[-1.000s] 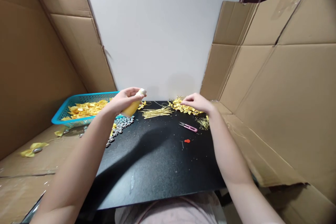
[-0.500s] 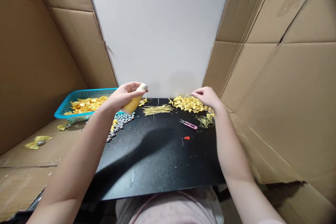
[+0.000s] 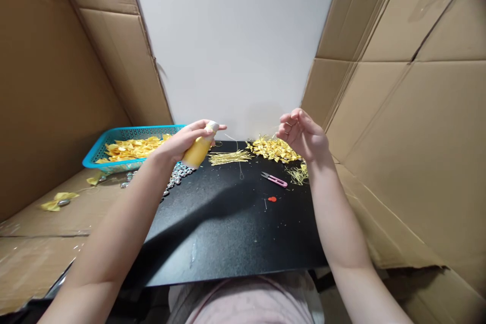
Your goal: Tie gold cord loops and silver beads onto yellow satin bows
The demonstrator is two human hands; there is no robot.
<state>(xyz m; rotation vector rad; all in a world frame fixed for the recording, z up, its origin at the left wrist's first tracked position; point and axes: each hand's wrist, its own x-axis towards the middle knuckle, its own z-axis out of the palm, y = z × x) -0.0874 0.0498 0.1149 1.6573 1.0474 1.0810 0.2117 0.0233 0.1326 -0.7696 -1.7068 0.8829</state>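
Left hand (image 3: 186, 140) has a yellow spool (image 3: 196, 153) gripped over the black table (image 3: 228, 243), right hand (image 3: 301, 134) is loosely curled by the gold bows (image 3: 271, 148), can't tell if it's pinching thread (image 3: 240, 166). Looks like a thread-drawing step, so next probably calls for steady spool, light tension

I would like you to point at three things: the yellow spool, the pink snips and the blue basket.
Yellow spool (image 3: 197, 153): head view, middle of its body.
Pink snips (image 3: 273, 178): head view, on the handle.
Blue basket (image 3: 110, 166): head view, on its front rim.
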